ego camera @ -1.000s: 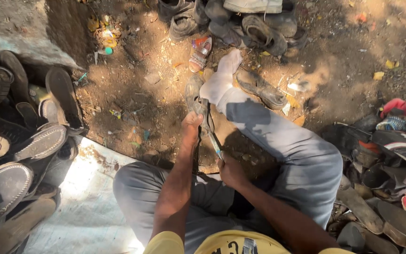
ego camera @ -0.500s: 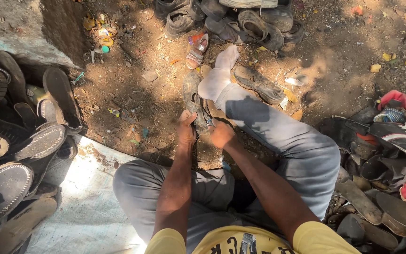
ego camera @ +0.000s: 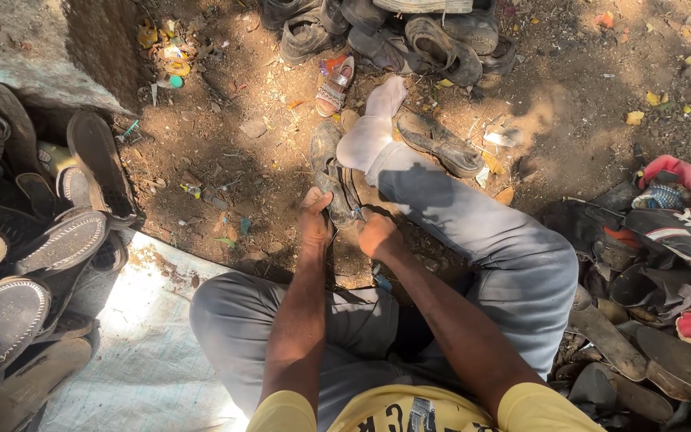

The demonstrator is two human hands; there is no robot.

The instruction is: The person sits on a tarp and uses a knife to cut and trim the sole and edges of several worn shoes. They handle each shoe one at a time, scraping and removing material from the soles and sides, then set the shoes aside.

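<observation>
The left hand (ego camera: pixel 314 220) and right hand (ego camera: pixel 377 234) are gripping a worn, dusty dark leather shoe (ego camera: pixel 331 174); steadying it against the outstretched leg would probably help.

Far: we see a heap of worn sandals (ego camera: pixel 433 36).
Left: we see dark upturned soles (ego camera: pixel 33 240).
Near: we see a white woven sheet (ego camera: pixel 145 352).

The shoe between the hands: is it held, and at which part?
Yes. The left hand grips the worn shoe at its near end; the right hand is closed beside that end, its grip hidden.
</observation>
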